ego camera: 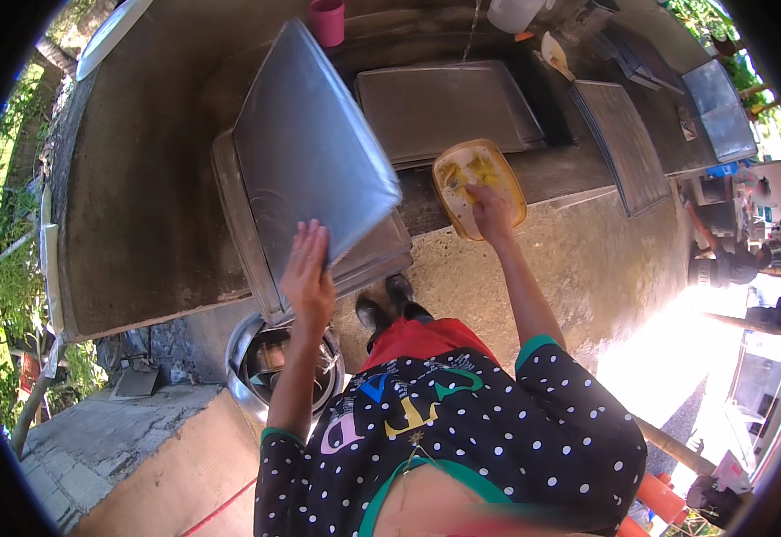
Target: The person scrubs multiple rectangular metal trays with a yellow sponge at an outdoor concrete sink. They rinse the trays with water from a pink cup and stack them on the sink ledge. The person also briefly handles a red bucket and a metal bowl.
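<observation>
My left hand [308, 272] holds a flat metal baking tray [313, 144] by its near edge, fingers laid along its face. That tray is tilted up over a stack of similar trays [370, 258] at the front of the counter. My right hand [493, 213] reaches into a yellow-rimmed plastic basin [516, 194] of suds. Its fingertips are on a yellow sponge or scrubber [481, 168], partly hidden by foam. The basin sits at the counter's front edge, to the right of the stack.
More trays [444, 107] lie in a sunken sink area under a thin stream of water [472, 33]. Another tray stack [622, 144] overhangs the counter at right. A pink cup [327, 23] and a white container [512, 15] stand behind. A round metal pot [236, 359] is below left.
</observation>
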